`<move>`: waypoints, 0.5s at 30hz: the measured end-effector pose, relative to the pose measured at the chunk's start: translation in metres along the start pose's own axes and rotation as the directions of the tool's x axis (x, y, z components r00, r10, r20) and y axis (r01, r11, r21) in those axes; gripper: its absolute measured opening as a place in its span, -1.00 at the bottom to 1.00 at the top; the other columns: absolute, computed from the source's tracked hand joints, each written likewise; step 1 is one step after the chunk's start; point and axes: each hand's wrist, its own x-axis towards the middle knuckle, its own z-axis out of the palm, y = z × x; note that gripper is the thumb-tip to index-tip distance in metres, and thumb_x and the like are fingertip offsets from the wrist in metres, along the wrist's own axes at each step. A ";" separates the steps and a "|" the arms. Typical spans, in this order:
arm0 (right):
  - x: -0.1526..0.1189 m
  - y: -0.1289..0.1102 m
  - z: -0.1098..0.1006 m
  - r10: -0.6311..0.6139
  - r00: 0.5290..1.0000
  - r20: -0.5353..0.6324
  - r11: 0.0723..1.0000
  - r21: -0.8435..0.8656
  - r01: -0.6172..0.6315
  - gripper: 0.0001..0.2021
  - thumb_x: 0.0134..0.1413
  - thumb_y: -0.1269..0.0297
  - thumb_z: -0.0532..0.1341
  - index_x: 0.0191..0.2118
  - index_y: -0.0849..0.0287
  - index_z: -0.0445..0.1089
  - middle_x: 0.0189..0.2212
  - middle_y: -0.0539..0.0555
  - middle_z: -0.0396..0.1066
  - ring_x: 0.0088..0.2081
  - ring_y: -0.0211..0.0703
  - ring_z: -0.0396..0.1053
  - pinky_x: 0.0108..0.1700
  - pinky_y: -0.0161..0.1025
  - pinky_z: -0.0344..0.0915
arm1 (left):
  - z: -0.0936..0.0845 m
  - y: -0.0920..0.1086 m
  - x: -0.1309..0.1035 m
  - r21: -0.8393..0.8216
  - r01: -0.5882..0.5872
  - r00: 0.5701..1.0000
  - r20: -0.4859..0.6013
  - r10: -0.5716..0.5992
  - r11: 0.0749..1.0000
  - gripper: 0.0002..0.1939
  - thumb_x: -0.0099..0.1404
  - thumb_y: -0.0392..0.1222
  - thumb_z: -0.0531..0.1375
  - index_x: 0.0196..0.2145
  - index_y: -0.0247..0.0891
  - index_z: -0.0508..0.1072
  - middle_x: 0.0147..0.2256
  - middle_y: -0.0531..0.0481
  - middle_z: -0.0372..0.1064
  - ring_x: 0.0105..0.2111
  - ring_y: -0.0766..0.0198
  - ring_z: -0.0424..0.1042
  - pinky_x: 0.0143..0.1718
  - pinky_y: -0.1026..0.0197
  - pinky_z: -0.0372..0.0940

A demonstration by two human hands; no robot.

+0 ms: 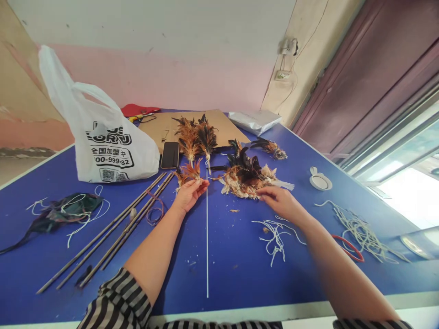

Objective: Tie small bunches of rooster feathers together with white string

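Note:
My left hand point(192, 193) is closed round the base of a small bunch of orange-brown feathers point(190, 171), whose tips point away from me. To its right, my right hand point(277, 201) reaches the front edge of a loose pile of brown, black and cream feathers point(245, 176). Its fingertips meet the pile, and whether they pinch a feather is too small to tell. Two tied feather bundles point(188, 141) point(206, 139) lie beyond my left hand, partly over a cardboard sheet point(157, 130). Another dark and brown feather clump point(272, 148) rests behind the pile.
On the blue table point(185, 283) are a white plastic bag point(113, 141), a phone point(170, 155), several thin sticks point(116, 242), dark cloth with strings point(75, 208), white threads point(274, 237), a cord coil point(360, 230), a red ring point(350, 249), a white round holder point(320, 181) and a silvery packet point(255, 121).

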 end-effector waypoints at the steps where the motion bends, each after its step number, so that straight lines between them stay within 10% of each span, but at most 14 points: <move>1: -0.006 0.007 -0.003 0.038 0.999 -0.007 0.999 0.007 -0.038 -0.75 -0.08 0.34 0.09 -0.24 0.13 0.43 -0.34 0.04 0.46 -0.35 -0.19 0.38 -0.26 -0.23 0.28 | 0.000 -0.001 0.000 0.017 0.003 1.000 -0.007 -0.003 1.000 -0.83 0.05 -0.25 0.24 -0.35 -0.37 0.46 -0.33 -0.12 0.45 -0.26 0.25 0.42 -0.19 0.22 0.27; 8: -0.028 -0.004 0.009 0.218 0.976 -0.014 0.966 0.147 -0.214 -0.76 -0.11 0.17 0.15 -0.35 0.15 0.46 -0.51 0.00 0.43 -0.53 -0.27 0.28 -0.46 -0.32 0.20 | 0.035 -0.014 -0.013 0.241 0.119 0.990 0.040 -0.132 0.963 -0.80 0.02 -0.18 0.26 -0.40 -0.37 0.48 -0.46 -0.11 0.45 -0.41 0.28 0.42 -0.39 0.29 0.27; 15: -0.012 -0.060 0.051 0.107 0.993 0.058 0.857 0.501 -0.122 -0.72 -0.13 0.12 0.19 -0.36 0.24 0.44 -0.54 -0.01 0.40 -0.47 -0.27 0.29 -0.38 -0.33 0.21 | 0.081 -0.022 -0.045 0.430 0.098 0.931 0.278 -0.235 0.898 -0.78 0.05 -0.11 0.23 -0.45 -0.36 0.50 -0.48 -0.11 0.45 -0.49 0.33 0.37 -0.40 0.28 0.24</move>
